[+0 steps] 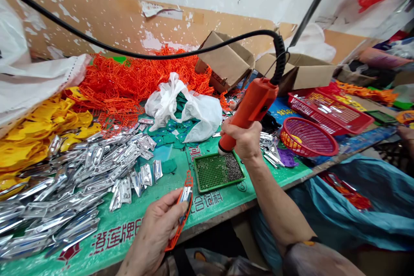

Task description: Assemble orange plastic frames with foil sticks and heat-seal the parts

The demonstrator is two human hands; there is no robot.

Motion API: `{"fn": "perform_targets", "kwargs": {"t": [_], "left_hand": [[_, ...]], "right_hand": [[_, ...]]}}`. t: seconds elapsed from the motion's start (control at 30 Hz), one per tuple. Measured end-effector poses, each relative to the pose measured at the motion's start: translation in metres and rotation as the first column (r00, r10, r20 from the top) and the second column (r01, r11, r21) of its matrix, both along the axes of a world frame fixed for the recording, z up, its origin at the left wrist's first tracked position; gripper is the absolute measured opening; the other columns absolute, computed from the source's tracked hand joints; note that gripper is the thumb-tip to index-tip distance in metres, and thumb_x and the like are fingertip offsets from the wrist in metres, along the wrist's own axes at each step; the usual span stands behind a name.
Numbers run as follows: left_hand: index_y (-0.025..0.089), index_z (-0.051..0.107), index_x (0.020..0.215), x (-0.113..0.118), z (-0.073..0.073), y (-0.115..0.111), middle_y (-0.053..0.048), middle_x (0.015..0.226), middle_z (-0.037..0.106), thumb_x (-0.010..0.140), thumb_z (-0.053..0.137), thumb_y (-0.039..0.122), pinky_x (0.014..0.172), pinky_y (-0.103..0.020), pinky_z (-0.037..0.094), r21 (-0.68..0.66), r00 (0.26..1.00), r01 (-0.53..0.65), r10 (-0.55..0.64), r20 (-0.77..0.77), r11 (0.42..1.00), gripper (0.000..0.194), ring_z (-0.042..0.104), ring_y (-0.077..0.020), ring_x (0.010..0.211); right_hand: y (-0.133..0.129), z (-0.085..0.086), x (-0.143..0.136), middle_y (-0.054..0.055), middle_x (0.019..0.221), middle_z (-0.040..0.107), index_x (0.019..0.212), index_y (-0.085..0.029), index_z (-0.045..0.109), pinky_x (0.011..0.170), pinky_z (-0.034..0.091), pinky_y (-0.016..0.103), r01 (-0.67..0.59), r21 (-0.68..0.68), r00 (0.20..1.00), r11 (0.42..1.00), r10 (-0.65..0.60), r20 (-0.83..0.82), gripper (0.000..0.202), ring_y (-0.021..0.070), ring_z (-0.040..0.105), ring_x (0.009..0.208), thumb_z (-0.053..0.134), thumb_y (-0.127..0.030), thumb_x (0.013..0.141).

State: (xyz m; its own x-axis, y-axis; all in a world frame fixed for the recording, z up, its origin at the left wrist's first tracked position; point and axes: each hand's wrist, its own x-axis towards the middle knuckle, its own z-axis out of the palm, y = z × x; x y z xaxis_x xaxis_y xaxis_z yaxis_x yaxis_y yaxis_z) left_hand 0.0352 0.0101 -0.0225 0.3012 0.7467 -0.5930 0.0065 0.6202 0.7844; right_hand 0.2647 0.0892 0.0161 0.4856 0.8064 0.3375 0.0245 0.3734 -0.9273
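My left hand is closed around an orange plastic frame with a shiny silver metal piece laid on it, near the front edge of the table. In my right hand is an orange electric screwdriver, tilted, its fingers wrapped around the lower body. The tool's tip points down at a green perforated tray, whose right part holds many small dark screws. The bit itself is hidden. A black cable runs from the top of the screwdriver to the left.
Silver metal pieces cover the table's left side, beside yellow plastic parts. Behind lie a heap of orange frames, a white bag and cardboard boxes. Red baskets stand right; a blue bag hangs below the edge.
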Motion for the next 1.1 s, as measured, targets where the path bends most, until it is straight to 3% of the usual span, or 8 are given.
{"fn": "perform_targets", "kwargs": {"t": [0.2, 0.3, 0.4, 0.53, 0.7, 0.83, 1.1], "left_hand": [[0.015, 0.073, 0.11, 0.003, -0.001, -0.002, 0.007, 0.053, 0.044, 0.066, 0.078, 0.046, 0.038, -0.017, 0.011, 0.017, 0.999, -0.022, 0.022, 0.028, 1.0, 0.054, 0.018, -0.002, 0.04], [0.014, 0.073, 0.111, 0.005, 0.002, -0.003, 0.008, 0.052, 0.043, 0.067, 0.077, 0.042, 0.038, -0.017, 0.012, 0.021, 0.998, -0.043, 0.042, 0.049, 0.999, 0.052, 0.019, -0.0022, 0.04], [0.015, 0.075, 0.107, 0.008, 0.004, -0.003, 0.007, 0.05, 0.043, 0.067, 0.076, 0.037, 0.038, -0.018, 0.011, 0.025, 0.995, -0.051, 0.049, 0.084, 0.998, 0.046, 0.019, -0.0025, 0.039], [0.016, 0.079, 0.096, 0.007, 0.005, -0.003, 0.004, 0.057, 0.053, 0.069, 0.076, 0.031, 0.04, -0.017, 0.02, 0.07, 0.986, -0.079, 0.067, 0.152, 0.994, 0.031, 0.027, -0.004, 0.044], [0.016, 0.079, 0.094, 0.007, 0.008, -0.003, 0.005, 0.051, 0.048, 0.068, 0.074, 0.028, 0.042, -0.018, 0.02, 0.067, 0.984, -0.084, 0.072, 0.164, 0.994, 0.029, 0.025, -0.0047, 0.044], [0.016, 0.079, 0.095, 0.007, 0.011, -0.003, 0.008, 0.046, 0.042, 0.066, 0.073, 0.027, 0.04, -0.02, 0.017, 0.061, 0.985, -0.081, 0.07, 0.155, 0.995, 0.031, 0.019, -0.0041, 0.04], [0.017, 0.079, 0.094, 0.007, 0.01, -0.002, 0.006, 0.05, 0.048, 0.068, 0.073, 0.029, 0.042, -0.019, 0.018, 0.078, 0.981, -0.076, 0.06, 0.185, 0.994, 0.029, 0.022, -0.0051, 0.043]], "right_hand": [[-0.004, 0.016, 0.001, -0.004, 0.064, 0.059, 0.104, -0.018, 0.064, 0.053, 0.047, 0.032, -0.031, 0.068, 0.999, 0.997, 0.033, -0.016, 0.042, 0.0144, 0.054, 0.051, 0.073, -0.023, 0.063], [-0.014, 0.031, -0.007, -0.004, 0.064, 0.058, 0.102, -0.019, 0.063, 0.053, 0.048, 0.031, -0.1, 0.133, 0.99, 0.986, 0.112, -0.085, 0.04, 0.0144, 0.055, 0.052, 0.072, -0.019, 0.063], [-0.029, 0.044, -0.021, -0.002, 0.064, 0.058, 0.085, -0.018, 0.064, 0.055, 0.047, 0.032, -0.184, 0.178, 0.971, 0.967, 0.207, -0.123, 0.022, 0.0154, 0.056, 0.054, 0.07, -0.016, 0.065], [-0.048, 0.054, -0.044, -0.002, 0.063, 0.058, 0.081, -0.02, 0.063, 0.057, 0.046, 0.032, -0.288, 0.197, 0.926, 0.937, 0.325, -0.194, 0.018, 0.0158, 0.054, 0.055, 0.069, -0.015, 0.066], [-0.057, 0.052, -0.063, -0.002, 0.067, 0.059, 0.093, -0.022, 0.061, 0.06, 0.048, 0.032, -0.383, 0.215, 0.864, 0.898, 0.431, -0.259, 0.028, 0.0155, 0.055, 0.06, 0.069, -0.013, 0.068], [-0.056, 0.048, -0.068, -0.003, 0.067, 0.059, 0.096, -0.022, 0.06, 0.062, 0.048, 0.032, -0.4, 0.207, 0.858, 0.893, 0.444, -0.26, 0.032, 0.0152, 0.055, 0.06, 0.068, -0.012, 0.066], [-0.056, 0.045, -0.073, -0.003, 0.065, 0.059, 0.091, -0.022, 0.061, 0.06, 0.046, 0.033, -0.412, 0.182, 0.844, 0.893, 0.449, -0.293, 0.029, 0.0161, 0.053, 0.059, 0.071, -0.013, 0.065]]}}
